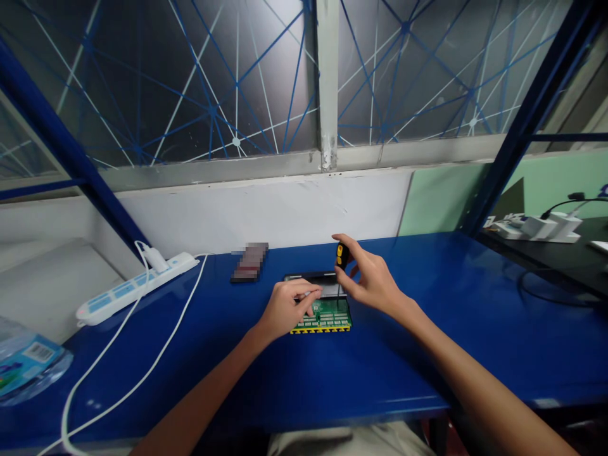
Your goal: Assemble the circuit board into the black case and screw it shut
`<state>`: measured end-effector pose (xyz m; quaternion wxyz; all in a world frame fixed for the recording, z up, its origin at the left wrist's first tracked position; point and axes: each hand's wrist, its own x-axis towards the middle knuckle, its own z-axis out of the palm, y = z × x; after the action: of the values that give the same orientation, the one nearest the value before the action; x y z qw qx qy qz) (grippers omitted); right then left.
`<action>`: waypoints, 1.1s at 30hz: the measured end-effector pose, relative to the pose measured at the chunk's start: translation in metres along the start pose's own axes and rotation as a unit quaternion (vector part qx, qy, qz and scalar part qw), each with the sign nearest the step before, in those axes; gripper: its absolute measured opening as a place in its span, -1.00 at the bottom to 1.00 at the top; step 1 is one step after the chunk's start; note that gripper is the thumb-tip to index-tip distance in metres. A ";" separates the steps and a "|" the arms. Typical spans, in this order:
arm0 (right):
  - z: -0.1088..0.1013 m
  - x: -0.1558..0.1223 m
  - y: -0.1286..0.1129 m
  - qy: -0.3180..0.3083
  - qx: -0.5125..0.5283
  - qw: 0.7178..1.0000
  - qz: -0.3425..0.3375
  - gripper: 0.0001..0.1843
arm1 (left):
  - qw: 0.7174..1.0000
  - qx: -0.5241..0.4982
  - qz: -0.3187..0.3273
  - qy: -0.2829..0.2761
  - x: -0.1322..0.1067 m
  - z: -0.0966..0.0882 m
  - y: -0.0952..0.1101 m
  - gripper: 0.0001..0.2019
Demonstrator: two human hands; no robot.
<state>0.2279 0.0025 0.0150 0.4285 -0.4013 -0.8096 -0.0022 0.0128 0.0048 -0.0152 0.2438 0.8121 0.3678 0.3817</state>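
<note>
Right at the centre of the frame, the right hand (373, 282) pinches the yellow-and-black top of a small screwdriver (341, 255) between thumb and forefinger, with the other fingers fanned loose. The shaft stands upright, its tip down on the green circuit board (330, 315), which lies flat on the blue table (427, 354) just below centre. Behind the board sits a black frame (308, 277).

The left hand (287, 308) curls over the board's left edge, fingers pressed down. I can't tell whether it nips something small as well.

To my eye, what matters here is a plumb shaft, a light twist from the fingertips and firm pressure from that left hand so the board doesn't skate.

The power strip (133, 288) and its white cable (142, 380) lie well apart at the left of the frame.
</note>
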 end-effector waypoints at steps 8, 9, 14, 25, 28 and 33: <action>0.004 -0.001 -0.002 0.030 -0.045 0.998 -0.014 -0.43 | 1.000 0.009 0.000 0.001 0.000 -0.002 0.001 -0.80; 0.004 -0.001 -0.002 0.028 -0.038 0.999 -0.015 -0.42 | 1.000 0.009 0.000 0.002 0.000 -0.002 0.001 -0.80; 0.004 0.000 -0.001 0.038 -0.041 0.998 -0.016 -0.45 | 1.000 0.008 0.003 0.001 0.000 -0.001 0.003 -0.80; 0.005 -0.002 -0.001 0.017 -0.024 0.999 -0.013 -0.43 | 1.000 0.004 0.003 -0.007 0.000 0.001 0.002 -0.81; 0.007 -0.002 -0.002 0.038 -0.064 0.997 -0.017 -0.45 | 1.000 0.009 0.007 -0.010 0.001 0.000 0.002 -0.81; 0.008 -0.003 -0.004 0.027 -0.038 0.999 -0.017 -0.43 | 1.000 0.026 -0.002 -0.015 0.000 0.000 0.002 -0.82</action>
<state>0.2214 0.0007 0.0092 0.4345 -0.4033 -0.8037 -0.0515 0.0136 0.0037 -0.0138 0.2290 0.8230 0.3751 0.3598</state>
